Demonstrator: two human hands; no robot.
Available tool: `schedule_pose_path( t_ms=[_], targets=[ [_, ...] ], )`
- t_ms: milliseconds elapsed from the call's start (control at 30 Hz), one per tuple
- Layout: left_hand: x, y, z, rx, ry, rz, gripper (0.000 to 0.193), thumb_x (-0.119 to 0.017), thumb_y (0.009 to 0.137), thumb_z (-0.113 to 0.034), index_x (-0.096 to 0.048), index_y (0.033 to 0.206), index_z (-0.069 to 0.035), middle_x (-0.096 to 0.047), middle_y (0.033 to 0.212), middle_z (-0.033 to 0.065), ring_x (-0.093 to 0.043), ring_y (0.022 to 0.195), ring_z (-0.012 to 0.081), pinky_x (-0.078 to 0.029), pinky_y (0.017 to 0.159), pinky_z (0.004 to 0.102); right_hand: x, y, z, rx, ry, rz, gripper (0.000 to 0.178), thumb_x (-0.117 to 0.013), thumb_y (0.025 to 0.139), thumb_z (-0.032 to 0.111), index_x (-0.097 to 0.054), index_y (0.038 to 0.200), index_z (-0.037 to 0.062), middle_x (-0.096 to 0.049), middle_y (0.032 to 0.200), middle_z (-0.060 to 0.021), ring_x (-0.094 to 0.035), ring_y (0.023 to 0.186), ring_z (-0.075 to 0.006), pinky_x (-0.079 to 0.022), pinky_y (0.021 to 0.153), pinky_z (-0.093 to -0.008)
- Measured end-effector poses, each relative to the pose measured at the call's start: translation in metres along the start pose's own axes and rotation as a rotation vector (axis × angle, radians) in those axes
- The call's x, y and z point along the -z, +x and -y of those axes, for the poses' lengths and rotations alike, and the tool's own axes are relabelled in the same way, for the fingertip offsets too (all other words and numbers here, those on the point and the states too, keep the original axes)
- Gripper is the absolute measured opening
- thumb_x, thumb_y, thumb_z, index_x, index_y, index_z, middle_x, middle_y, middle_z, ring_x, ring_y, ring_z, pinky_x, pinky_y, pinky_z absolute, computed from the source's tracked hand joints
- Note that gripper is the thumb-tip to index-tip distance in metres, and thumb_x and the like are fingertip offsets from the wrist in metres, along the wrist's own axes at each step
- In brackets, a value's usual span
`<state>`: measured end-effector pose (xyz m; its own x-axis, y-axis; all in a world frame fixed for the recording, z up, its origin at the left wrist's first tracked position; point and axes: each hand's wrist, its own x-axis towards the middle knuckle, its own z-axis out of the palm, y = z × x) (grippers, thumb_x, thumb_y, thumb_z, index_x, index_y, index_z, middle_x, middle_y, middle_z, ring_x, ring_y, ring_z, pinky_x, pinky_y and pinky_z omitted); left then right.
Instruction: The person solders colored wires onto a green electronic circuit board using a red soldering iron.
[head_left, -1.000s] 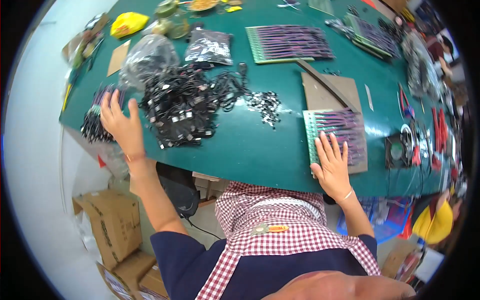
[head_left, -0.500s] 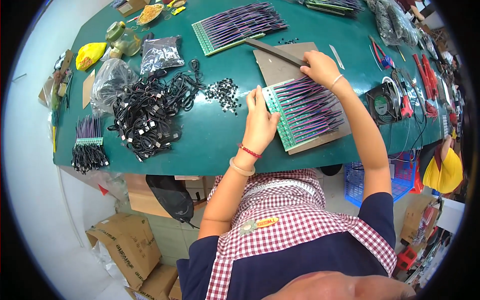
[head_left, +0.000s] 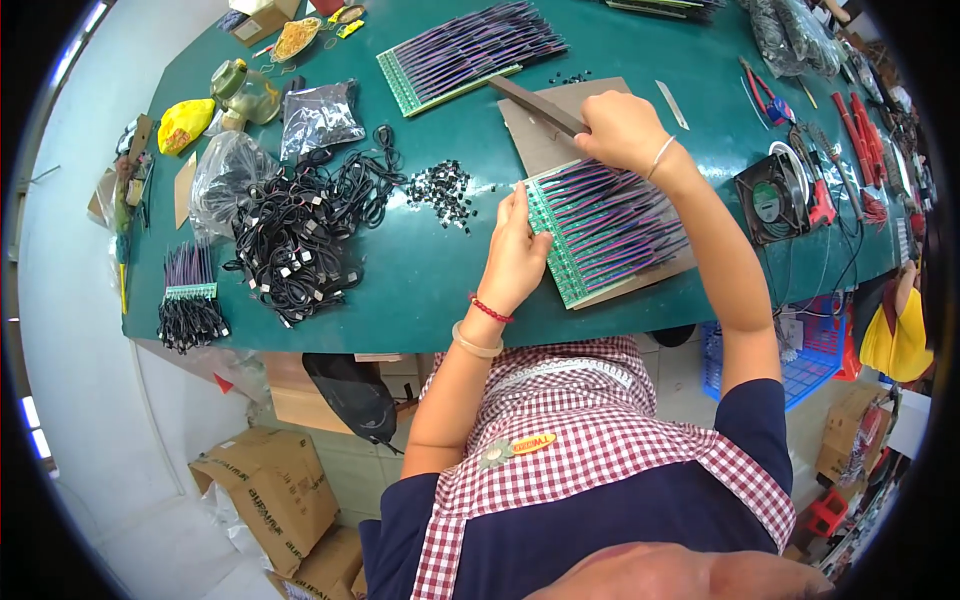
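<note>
A green circuit board panel point(head_left: 567, 270) with rows of purple-and-black wires lies near the table's front edge, on brown cardboard point(head_left: 545, 150). My left hand point(head_left: 513, 255) grips the panel's left edge, fingers pressed together along it and thumb bent over the near side. A long, flat dark bar point(head_left: 540, 105), like a flat file, is in my right hand point(head_left: 625, 135), the fingers closed round its near end. It slants across the cardboard toward the far left, above the panel's far edge. My right wrist is over the far wire rows and hides some of them.
Left of the panel are small black parts point(head_left: 440, 195) and a heap of black cables point(head_left: 295, 235). Another wired panel point(head_left: 470, 60) lies at the back. A fan point(head_left: 772, 200), pliers point(head_left: 765, 95) and a metal strip point(head_left: 672, 105) lie to the right.
My right hand has shifted left with the dark bar and turned, its knuckles now higher. My left hand stays on the panel's edge. The whole view has shifted slightly.
</note>
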<state>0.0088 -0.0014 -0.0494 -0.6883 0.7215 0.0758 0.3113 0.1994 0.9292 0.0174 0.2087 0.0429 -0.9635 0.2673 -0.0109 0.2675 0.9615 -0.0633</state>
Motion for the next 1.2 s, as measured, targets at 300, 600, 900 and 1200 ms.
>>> schedule_pose_path(
  t_ms=[300, 600, 900, 1200],
  targets=[
    [0.002, 0.0, -0.002, 0.002, -0.034, 0.013, 0.071, -0.058, 0.078, 0.005, -0.02, 0.139, 0.008, -0.045, 0.114, 0.0147, -0.046, 0.069, 0.0155, -0.045, 0.068, 0.0271, 0.026, 0.035, -0.024, 0.013, 0.023, 0.088, 0.025, -0.064, 0.067, 0.027, -0.065, 0.069, 0.0015, -0.063, 0.07, -0.0184, -0.061, 0.068, -0.0347, -0.05, 0.063, -0.0423],
    [0.0, -0.001, -0.001, 0.016, -0.081, 0.016, 0.072, -0.057, 0.079, 0.004, -0.018, 0.14, 0.008, -0.046, 0.104, 0.0135, -0.046, 0.07, 0.016, -0.044, 0.067, 0.0273, -0.046, -0.027, 0.026, -0.091, 0.225, -0.095, 0.027, -0.064, 0.075, 0.025, -0.053, 0.082, 0.0007, -0.061, 0.077, -0.0174, -0.059, 0.074, -0.0377, -0.046, 0.064, -0.0471],
    [0.0, -0.003, 0.003, 0.002, -0.095, -0.009, 0.071, -0.056, 0.079, 0.005, -0.018, 0.14, 0.008, -0.046, 0.106, 0.0121, -0.046, 0.071, 0.0146, -0.044, 0.067, 0.0265, -0.06, -0.038, 0.022, 0.031, 0.312, -0.279, 0.026, -0.065, 0.078, 0.019, -0.049, 0.085, 0.0, -0.057, 0.079, -0.0171, -0.057, 0.077, -0.0359, -0.045, 0.066, -0.0435],
    [0.002, -0.003, 0.001, 0.046, -0.076, 0.014, 0.072, -0.057, 0.079, 0.004, -0.019, 0.14, 0.007, -0.045, 0.104, 0.0115, -0.047, 0.073, 0.0147, -0.045, 0.068, 0.0267, -0.056, -0.046, 0.019, 0.092, 0.288, -0.318, 0.023, -0.063, 0.079, 0.017, -0.048, 0.084, 0.0, -0.055, 0.078, -0.0159, -0.056, 0.075, -0.0344, -0.045, 0.065, -0.042]
  ],
)
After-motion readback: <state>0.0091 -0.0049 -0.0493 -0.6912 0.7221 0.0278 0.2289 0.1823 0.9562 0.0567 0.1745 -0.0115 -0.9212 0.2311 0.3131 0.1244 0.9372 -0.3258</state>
